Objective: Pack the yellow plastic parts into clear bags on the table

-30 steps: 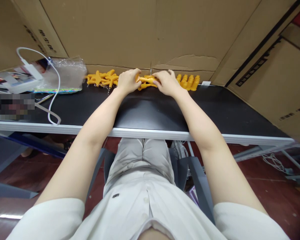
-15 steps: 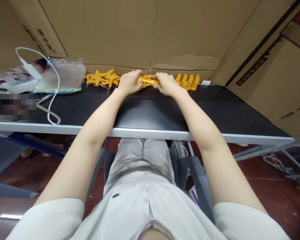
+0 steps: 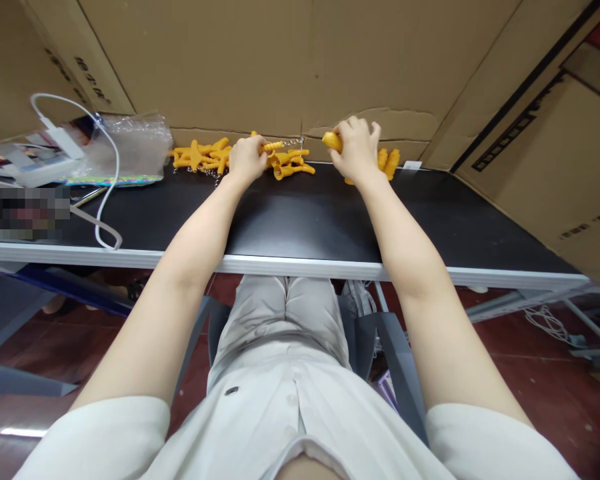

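Two orange pieces are gripped above the table (image 3: 300, 220): a ridged rod (image 3: 271, 145) by the left hand (image 3: 247, 160), a rounded piece (image 3: 333, 141) by the right hand (image 3: 357, 150), fingers closed.

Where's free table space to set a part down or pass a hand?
The black table is bare in front, between the forearms, and to the right as far as the cardboard wall. Crowded: the back edge, with orange parts beside the left hand and right hand; far left has a white cable and plastic bag.
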Motion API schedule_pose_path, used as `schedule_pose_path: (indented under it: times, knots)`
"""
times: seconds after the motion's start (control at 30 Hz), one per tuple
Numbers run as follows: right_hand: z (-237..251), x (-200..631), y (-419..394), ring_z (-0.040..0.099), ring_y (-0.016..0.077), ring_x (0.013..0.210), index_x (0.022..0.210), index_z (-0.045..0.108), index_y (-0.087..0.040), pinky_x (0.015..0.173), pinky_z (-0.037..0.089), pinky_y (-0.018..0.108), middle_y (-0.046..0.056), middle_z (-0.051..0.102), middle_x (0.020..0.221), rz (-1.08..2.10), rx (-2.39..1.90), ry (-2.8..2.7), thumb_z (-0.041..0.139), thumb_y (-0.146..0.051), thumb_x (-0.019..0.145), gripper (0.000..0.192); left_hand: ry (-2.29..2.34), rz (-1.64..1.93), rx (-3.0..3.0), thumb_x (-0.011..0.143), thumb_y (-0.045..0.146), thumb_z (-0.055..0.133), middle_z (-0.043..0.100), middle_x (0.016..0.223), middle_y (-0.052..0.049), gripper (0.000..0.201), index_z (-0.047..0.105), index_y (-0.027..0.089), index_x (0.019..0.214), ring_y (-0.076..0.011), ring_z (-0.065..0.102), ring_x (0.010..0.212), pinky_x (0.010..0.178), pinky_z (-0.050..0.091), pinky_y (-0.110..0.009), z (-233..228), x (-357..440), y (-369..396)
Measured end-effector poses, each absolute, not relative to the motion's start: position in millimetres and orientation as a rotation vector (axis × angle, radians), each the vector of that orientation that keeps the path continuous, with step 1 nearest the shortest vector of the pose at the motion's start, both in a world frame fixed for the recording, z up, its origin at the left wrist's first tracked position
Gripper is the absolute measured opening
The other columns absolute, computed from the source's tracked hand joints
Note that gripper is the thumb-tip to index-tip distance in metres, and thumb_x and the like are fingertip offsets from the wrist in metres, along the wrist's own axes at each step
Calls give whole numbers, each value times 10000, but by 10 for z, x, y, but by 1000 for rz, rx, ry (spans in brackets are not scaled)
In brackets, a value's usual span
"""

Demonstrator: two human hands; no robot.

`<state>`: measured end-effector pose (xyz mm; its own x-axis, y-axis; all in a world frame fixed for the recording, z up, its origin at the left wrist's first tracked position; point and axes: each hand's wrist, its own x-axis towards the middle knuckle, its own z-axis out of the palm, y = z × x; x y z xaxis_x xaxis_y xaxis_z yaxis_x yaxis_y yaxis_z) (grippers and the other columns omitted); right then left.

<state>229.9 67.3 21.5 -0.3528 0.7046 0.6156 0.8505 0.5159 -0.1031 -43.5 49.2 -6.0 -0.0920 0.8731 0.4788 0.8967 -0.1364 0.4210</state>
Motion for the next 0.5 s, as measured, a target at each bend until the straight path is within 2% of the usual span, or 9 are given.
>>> schedule_pose_path:
  times: [0.13,0.3,0.4,0.5]
  knots:
    - [430,2366,504,421,453,1486,1349,606,-193,1251,293,745,261,576,1578,-292,-1552,-1906,478,-495,1166,375,-2157,-1071,-1966,925,415,647,770,1374,-147,563,712,312,1474,-424,658,1400,1201,501,-561,-76,-543,497]
    - [598,2509,348,575,412,1507,1408,658,64,1312,252,588,376,639,1522,-174,-2010,-1682,586,-168,1100,393,-2126,-1174,-1923,887,483,733,679,1506,-176,787,547,333,1637,-465,602,1464,1207,479,-612,-115,-602,449]
    - [577,2668,339,609,370,1506,1427,684,52,1304,270,530,372,627,1551,-88,-2201,-1639,617,-73,1035,417,-2085,-1256,-1934,842,615,803,599,1584,-203,954,470,325,1688,-488,503,1552,1226,437,-632,-134,-643,428]
    - [503,2820,299,640,334,1441,1377,710,-10,1231,342,557,361,679,1467,-101,-2136,-1716,587,-213,1102,363,-2127,-1241,-1927,815,850,776,649,1513,-176,1072,464,314,1689,-427,389,1631,1204,394,-595,-128,-686,390]
